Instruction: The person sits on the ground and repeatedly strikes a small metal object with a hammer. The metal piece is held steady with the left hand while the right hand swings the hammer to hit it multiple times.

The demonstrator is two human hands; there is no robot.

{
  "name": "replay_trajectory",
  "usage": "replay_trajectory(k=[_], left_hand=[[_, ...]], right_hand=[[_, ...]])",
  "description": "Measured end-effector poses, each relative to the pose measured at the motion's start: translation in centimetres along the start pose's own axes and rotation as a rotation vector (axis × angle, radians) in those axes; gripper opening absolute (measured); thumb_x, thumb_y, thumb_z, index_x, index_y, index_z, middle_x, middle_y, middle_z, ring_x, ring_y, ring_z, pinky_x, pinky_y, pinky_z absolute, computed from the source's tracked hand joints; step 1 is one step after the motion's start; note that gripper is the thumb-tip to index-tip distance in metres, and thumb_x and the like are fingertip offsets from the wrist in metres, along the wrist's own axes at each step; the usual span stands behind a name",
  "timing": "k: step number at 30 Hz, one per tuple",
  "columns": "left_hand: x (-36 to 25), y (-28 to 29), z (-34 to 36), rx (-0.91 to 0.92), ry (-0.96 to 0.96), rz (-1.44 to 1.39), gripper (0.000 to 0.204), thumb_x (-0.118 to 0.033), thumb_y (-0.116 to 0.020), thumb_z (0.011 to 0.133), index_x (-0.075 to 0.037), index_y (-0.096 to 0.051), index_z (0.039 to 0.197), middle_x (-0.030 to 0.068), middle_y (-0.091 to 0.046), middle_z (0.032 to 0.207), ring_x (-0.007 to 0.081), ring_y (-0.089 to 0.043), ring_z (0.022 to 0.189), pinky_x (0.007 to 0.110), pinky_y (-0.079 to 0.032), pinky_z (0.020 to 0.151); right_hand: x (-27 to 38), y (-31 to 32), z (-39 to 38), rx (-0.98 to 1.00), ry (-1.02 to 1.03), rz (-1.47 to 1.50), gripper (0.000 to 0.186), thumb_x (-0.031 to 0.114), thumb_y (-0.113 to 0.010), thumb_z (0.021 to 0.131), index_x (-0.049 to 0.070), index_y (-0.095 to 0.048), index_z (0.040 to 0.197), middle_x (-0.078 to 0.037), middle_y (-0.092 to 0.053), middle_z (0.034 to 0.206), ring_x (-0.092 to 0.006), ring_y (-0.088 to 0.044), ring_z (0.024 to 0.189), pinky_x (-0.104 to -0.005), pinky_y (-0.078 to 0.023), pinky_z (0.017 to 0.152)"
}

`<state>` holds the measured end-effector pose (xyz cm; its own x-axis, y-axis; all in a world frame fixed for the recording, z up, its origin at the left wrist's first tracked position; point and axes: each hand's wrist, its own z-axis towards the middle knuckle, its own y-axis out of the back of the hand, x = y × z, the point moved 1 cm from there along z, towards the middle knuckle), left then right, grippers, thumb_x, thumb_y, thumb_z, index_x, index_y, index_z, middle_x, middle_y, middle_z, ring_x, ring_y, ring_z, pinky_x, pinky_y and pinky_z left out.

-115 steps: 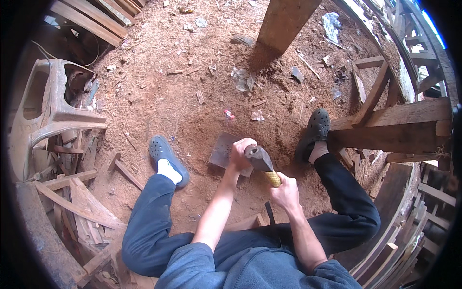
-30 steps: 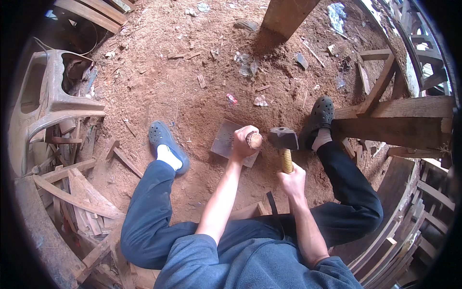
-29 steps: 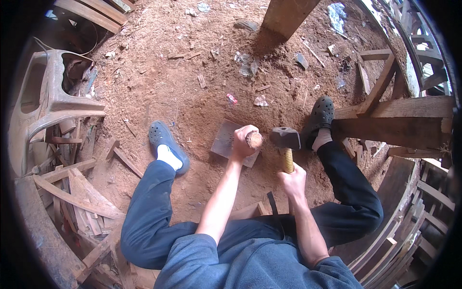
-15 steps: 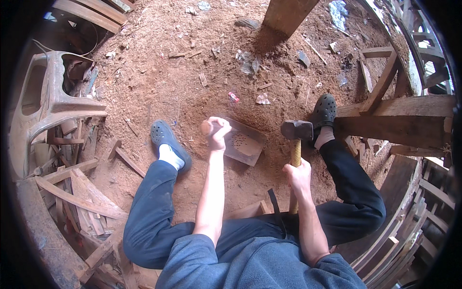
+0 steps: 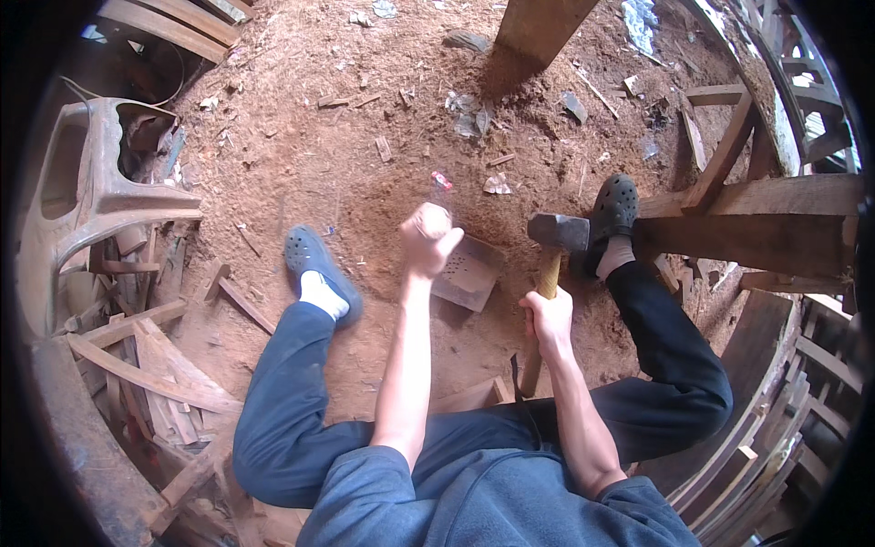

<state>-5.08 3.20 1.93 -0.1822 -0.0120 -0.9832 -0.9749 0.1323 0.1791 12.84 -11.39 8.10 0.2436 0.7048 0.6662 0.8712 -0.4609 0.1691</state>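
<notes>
My left hand (image 5: 430, 251) is closed around a round-ended wooden piece (image 5: 432, 219), seen nearly end-on, so its length is hidden. Below and to the right of that hand, a flat metal-looking plate with a patch of small holes (image 5: 469, 283) lies on the ground, partly covered by the hand. A hammer (image 5: 558, 232) with a heavy dark head and a yellowish handle stands head-up in my right hand (image 5: 550, 321), whose fingers wrap the handle below the head. The hammer head is to the right of the plate, near my right shoe.
Sawdust and litter cover the ground (image 5: 301, 164). My shoes (image 5: 319, 273) stand either side of the plate. A rusty metal frame (image 5: 91, 182) and wood scraps (image 5: 164, 383) lie left. Heavy beams (image 5: 747, 237) and stacked planks (image 5: 747, 456) are right; a wooden post (image 5: 547, 32) stands ahead.
My left hand has moved right and slightly forward with the wooden piece, turning its round end upward. My right hand and the hammer have shifted slightly forward and left.
</notes>
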Motion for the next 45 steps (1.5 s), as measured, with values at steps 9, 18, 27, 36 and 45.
replay_trajectory(k=[9, 18, 27, 36, 45], left_hand=[[2.7, 4.5, -0.6, 0.171, 0.692, 0.412, 0.029, -0.006, -0.059, 0.070, -0.003, -0.069, 0.097, 0.0125, -0.072, 0.078, 0.0220, -0.071, 0.081, 0.034, -0.052, 0.076], [9.7, 2.6, -2.7, 0.120, 0.544, 0.503, 0.026, -0.007, -0.070, 0.066, 0.002, -0.067, 0.091, 0.0092, -0.062, 0.058, 0.0171, -0.056, 0.043, 0.032, -0.046, 0.046], [9.8, 2.5, -2.9, 0.082, 0.494, 0.420, 0.025, -0.007, -0.072, 0.062, 0.003, -0.064, 0.083, 0.0099, -0.061, 0.057, 0.0182, -0.056, 0.044, 0.032, -0.047, 0.047], [4.8, 2.9, 0.3, -0.025, 0.455, 0.438, 0.036, -0.009, -0.071, 0.062, -0.006, -0.069, 0.098, 0.0204, -0.064, 0.097, 0.0345, -0.060, 0.096, 0.041, -0.048, 0.087], [7.5, 2.6, 4.1, 0.150, 0.353, 0.662, 0.032, -0.014, -0.071, 0.060, -0.003, -0.070, 0.091, 0.0233, -0.066, 0.091, 0.0361, -0.061, 0.097, 0.043, -0.049, 0.087]], right_hand=[[-3.7, -3.2, 4.7, -0.129, -0.007, 0.082, 0.023, 0.007, -0.058, 0.074, -0.007, -0.060, 0.091, -0.013, -0.063, 0.075, -0.0147, -0.049, 0.037, -0.0291, -0.038, 0.035], [-7.4, -4.3, 6.8, -0.117, -0.141, 0.156, 0.028, 0.007, -0.060, 0.072, -0.005, -0.060, 0.098, -0.011, -0.061, 0.071, -0.0171, -0.051, 0.038, -0.0315, -0.040, 0.037], [-6.2, -4.4, 6.7, -0.006, -0.125, 0.048, 0.035, 0.010, -0.056, 0.077, -0.008, -0.057, 0.107, -0.013, -0.062, 0.080, -0.0167, -0.049, 0.036, -0.0302, -0.040, 0.034], [-3.7, -6.2, 8.0, -0.001, -0.080, 0.262, 0.041, 0.008, -0.056, 0.075, -0.010, -0.055, 0.111, -0.010, -0.057, 0.072, -0.0159, -0.047, 0.038, -0.0298, -0.042, 0.036], [-2.4, -6.9, 11.0, 0.056, -0.101, 0.198, 0.040, 0.007, -0.059, 0.073, -0.010, -0.056, 0.109, -0.011, -0.059, 0.079, -0.0161, -0.046, 0.039, -0.0314, -0.042, 0.038]])
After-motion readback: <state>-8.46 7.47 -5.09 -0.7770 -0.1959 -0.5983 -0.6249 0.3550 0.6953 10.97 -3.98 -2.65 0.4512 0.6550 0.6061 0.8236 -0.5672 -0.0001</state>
